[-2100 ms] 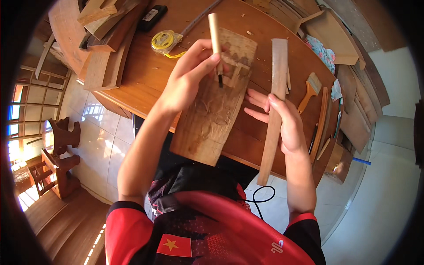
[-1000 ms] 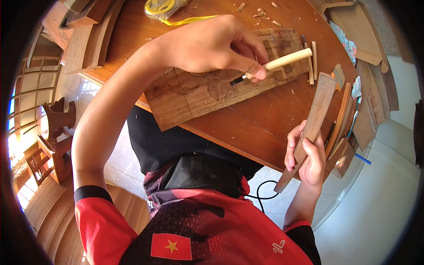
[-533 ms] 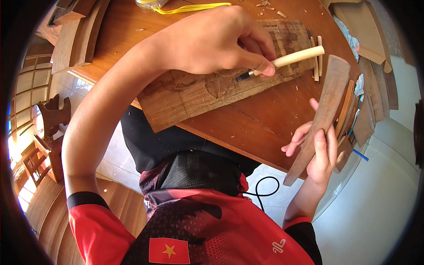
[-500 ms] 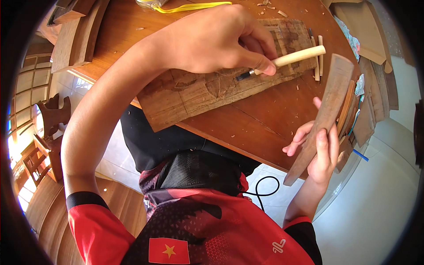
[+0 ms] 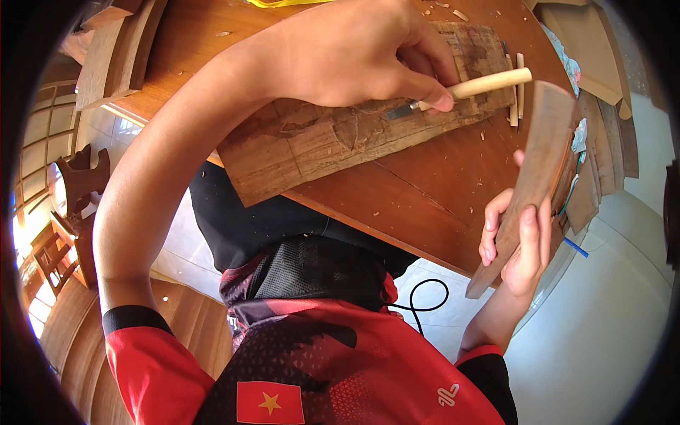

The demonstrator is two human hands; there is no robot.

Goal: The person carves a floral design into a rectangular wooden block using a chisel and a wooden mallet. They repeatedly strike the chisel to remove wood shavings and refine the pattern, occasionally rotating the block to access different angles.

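My left hand (image 5: 368, 60) reaches across the carved wooden board (image 5: 283, 166) and pinches a carving chisel (image 5: 489, 85). Its pale round handle points right, and its short dark metal blade is low over the board, close to a carved leaf-like outline; whether the edge touches the wood I cannot tell. In my right hand (image 5: 524, 244), over the table's right edge, is a long brown wooden club (image 5: 535, 166), held slantwise with its wide end up. That end is near the butt of the chisel handle, with a gap between them.
The board lies on a brown wooden table (image 5: 425, 212) strewn with wood chips. Several thin tools with pale handles (image 5: 520, 92) lie past its right end. Curved wood pieces (image 5: 120, 60) sit at the far left; cardboard and planks (image 5: 595, 49) stand at the right.
The chisel and my left hand have shifted slightly right over the board. The club has moved a little right, and my right fingers have curled closer around it.
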